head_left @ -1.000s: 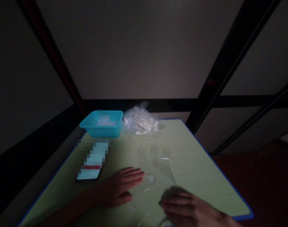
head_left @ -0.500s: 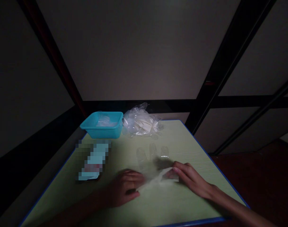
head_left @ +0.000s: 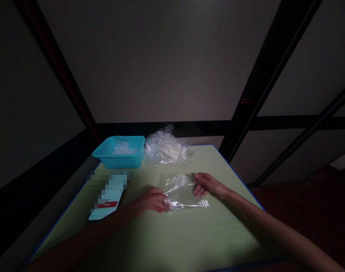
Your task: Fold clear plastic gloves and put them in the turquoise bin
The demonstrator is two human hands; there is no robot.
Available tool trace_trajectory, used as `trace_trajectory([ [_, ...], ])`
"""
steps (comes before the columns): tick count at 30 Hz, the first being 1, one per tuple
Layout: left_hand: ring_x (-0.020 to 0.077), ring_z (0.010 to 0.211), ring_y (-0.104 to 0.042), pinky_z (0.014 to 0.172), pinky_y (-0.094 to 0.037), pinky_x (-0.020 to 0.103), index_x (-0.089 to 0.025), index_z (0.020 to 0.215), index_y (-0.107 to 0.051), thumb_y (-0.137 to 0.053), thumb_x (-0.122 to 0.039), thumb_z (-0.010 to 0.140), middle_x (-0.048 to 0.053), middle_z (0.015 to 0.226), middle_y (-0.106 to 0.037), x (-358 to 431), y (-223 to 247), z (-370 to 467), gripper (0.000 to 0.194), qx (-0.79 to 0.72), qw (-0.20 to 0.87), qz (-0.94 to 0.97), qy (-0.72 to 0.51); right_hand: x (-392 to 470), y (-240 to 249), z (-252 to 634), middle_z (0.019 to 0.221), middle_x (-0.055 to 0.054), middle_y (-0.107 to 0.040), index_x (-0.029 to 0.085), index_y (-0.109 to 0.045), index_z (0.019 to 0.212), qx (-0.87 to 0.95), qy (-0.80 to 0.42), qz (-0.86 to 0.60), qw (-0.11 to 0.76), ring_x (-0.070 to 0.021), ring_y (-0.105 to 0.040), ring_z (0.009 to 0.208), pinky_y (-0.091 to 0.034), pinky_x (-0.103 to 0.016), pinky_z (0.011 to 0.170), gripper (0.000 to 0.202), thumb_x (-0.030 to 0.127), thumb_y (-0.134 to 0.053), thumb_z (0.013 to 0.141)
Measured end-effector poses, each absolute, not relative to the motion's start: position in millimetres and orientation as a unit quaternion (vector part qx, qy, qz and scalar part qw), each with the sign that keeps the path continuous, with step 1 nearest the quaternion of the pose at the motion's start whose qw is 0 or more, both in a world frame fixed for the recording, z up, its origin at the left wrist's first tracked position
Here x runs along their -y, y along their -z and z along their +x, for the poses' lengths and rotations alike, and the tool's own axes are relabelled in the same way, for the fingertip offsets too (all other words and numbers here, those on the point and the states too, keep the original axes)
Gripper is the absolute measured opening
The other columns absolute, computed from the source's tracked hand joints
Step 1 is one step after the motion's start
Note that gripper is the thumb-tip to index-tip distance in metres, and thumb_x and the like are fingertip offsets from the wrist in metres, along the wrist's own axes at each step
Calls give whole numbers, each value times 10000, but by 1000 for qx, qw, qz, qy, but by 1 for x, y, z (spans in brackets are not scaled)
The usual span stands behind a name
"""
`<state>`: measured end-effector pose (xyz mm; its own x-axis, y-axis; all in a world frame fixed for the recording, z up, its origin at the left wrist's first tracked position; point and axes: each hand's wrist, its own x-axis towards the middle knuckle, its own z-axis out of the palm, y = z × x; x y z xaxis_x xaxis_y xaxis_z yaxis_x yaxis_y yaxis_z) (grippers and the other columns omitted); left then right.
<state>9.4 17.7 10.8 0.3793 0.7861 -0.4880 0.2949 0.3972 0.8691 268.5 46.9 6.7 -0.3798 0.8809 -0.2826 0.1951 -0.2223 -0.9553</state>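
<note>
A clear plastic bag [head_left: 182,192] is spread between my hands just over the middle of the table, glossy along its near edge. My left hand [head_left: 154,199] is closed on the bag's left side, fingers pressed together. On the right, my right hand [head_left: 204,184] pinches its upper right edge between thumb and fingers, the other fingers curled. The small clear pieces that lay on the table do not show distinctly; the bag covers that spot.
A blue plastic basket [head_left: 122,162] with whitish film inside stands at the back left. Beside it sits a crumpled clear bag [head_left: 166,147] holding pale items. A partly blurred light-blue flat object [head_left: 111,194] lies left. The green tabletop [head_left: 172,241] has a blue edge.
Both hands have moved away from me, carrying the bag over the spot of the small clear pieces. The bag, bunched and slanted before, is now spread flatter. The camera view has shifted slightly.
</note>
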Motion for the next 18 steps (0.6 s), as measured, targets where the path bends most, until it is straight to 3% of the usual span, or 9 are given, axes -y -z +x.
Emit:
trace_trajectory([
  [3, 267, 770, -678, 694, -512, 348, -161, 824, -537, -711, -391, 593, 83, 774, -694, -22, -3, 9, 370, -545, 667, 466, -203, -39, -10, 278, 663, -38, -679, 197, -422, 858, 541, -617, -487, 299, -142, -643, 541, -458, -233, 469, 474, 610, -602, 709],
  [8, 265, 784, -679, 746, -504, 384, -165, 862, -497, -699, -370, 623, 89, 832, -689, -25, 7, 8, 374, -559, 684, 413, -219, -17, -13, 290, 667, 26, -650, 199, -432, 982, 550, -615, -467, 319, -129, -617, 579, -451, -243, 511, 575, 406, -787, 579],
  [12, 294, 862, -663, 784, -487, 388, -150, 810, -528, -714, -388, 601, 115, 835, -695, -24, 5, 10, 367, -553, 703, 394, -210, -12, -5, 287, 604, 55, -606, 193, -462, 925, 567, -603, -454, 330, -94, -534, 484, -384, -218, 442, 513, 357, -783, 561],
  [18, 322, 890, -653, 786, -483, 398, -152, 775, -536, -738, -426, 534, 110, 796, -695, -20, 4, 8, 417, -559, 705, 387, -200, -19, 6, 279, 558, 77, -581, 209, -419, 878, 568, -588, -473, 329, -95, -530, 434, -346, -187, 383, 436, 311, -718, 577],
])
